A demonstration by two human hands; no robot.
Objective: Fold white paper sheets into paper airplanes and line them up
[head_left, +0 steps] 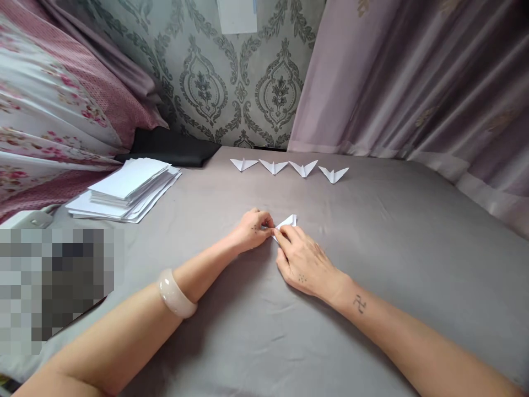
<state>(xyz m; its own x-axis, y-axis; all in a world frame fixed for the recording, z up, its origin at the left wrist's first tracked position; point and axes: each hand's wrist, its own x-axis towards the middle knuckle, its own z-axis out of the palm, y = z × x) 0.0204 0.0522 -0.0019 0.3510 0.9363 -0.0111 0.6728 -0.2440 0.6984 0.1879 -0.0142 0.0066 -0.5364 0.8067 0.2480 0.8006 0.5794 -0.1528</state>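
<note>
Paper (pixel 288 220): one small white piece, folded, located near the middle of the grey cloth (pixel 413 248). It is partly covered by the fingers; one folded end is left exposed at the far side of the right hand (pixel 308 260).

Left hand (pixel 254 229): set at the left end of the paper. Thumb and fingers are drawn together, with the paper's tip pinched between them. A pale bangle (pixel 177 294) is worn on the forearm.

Right hand: laid partly over the paper, back of hand up. The fingers are extended toward the left hand, with fingertips brought close to those of the left. Whether the paper is gripped or only pressed by this hand cannot be told.

Surroundings: four white winged folds (pixel 273 167) are lined up in a row beyond the hands, near the far edge of the cloth. Wings are spread on each; the rightmost is placed slightly nearer. A stack (pixel 128 190) of white sheets is located at left, well apart from both hands, with smaller sheets rested on larger ones. A black item (pixel 177 149) is laid behind it. At the back, a patterned wall (pixel 239 82) is flanked by a floral curtain (pixel 45 105) at left and a mauve curtain (pixel 397 82) at right. The lower-left area is pixelated and cannot be read.
</note>
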